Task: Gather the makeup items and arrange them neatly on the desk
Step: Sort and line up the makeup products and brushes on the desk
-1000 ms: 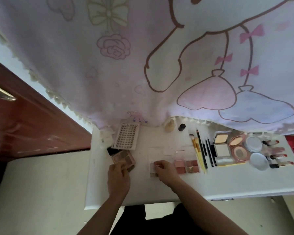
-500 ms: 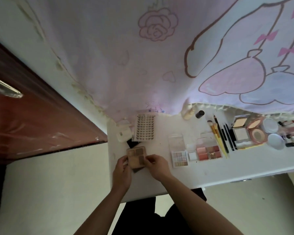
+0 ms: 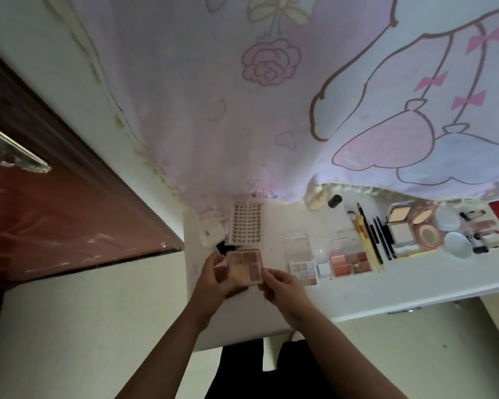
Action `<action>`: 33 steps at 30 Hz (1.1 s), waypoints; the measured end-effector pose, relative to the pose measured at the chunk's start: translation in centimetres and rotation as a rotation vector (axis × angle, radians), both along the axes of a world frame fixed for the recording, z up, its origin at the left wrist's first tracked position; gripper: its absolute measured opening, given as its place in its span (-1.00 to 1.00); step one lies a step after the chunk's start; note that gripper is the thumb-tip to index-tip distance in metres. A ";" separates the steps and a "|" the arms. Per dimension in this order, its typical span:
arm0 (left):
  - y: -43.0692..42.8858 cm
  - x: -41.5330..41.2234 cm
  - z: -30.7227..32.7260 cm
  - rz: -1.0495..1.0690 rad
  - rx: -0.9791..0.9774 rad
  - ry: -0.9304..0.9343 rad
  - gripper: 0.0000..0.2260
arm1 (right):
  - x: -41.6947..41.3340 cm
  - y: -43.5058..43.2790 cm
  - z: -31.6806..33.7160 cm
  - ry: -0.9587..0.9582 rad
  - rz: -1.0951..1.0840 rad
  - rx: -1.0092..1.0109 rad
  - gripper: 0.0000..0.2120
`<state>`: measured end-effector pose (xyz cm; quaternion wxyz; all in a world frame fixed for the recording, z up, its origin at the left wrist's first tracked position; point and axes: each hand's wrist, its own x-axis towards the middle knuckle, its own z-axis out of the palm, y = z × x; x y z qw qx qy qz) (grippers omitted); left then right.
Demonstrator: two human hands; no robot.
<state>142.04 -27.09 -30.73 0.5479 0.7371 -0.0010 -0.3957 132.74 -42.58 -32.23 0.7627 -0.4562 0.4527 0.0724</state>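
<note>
Both hands on eyeshadow palette (image 3: 245, 267), held open, pans up, over L end of white table (image 3: 357, 295). L hand (image 3: 213, 279) clamped on palette's L edge; R hand (image 3: 283, 286) pinches its R near corner. Lash tray (image 3: 246, 223) lies just behind palette. To R, in row: small shimmer palette (image 3: 303, 269), blush palette (image 3: 349, 263), brushes (image 3: 366, 240), powder compacts (image 3: 401, 226), lipsticks (image 3: 484, 234). Cartoon-print curtain (image 3: 271, 110) hangs behind table.

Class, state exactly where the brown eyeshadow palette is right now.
The brown eyeshadow palette is held between the left hand and right hand, over the desk's left end, below the lash tray.
</note>
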 end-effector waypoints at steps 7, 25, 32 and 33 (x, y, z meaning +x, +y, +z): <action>-2.3 0.4 3.7 -0.148 -0.161 -0.103 -0.16 | -1.2 -3.7 3.2 -0.113 -0.068 0.355 -0.84; -8.8 -7.3 10.0 -0.255 0.046 -0.558 -0.20 | -4.2 -10.4 8.3 -0.327 0.473 -0.049 -0.52; -8.4 -7.5 10.7 -0.209 -0.011 -0.518 -0.24 | -5.0 -11.2 8.2 -0.340 0.380 -0.046 -0.61; -8.3 -7.2 10.9 -0.196 -0.039 -0.497 -0.24 | -5.1 -11.6 8.2 -0.347 0.359 -0.053 -0.66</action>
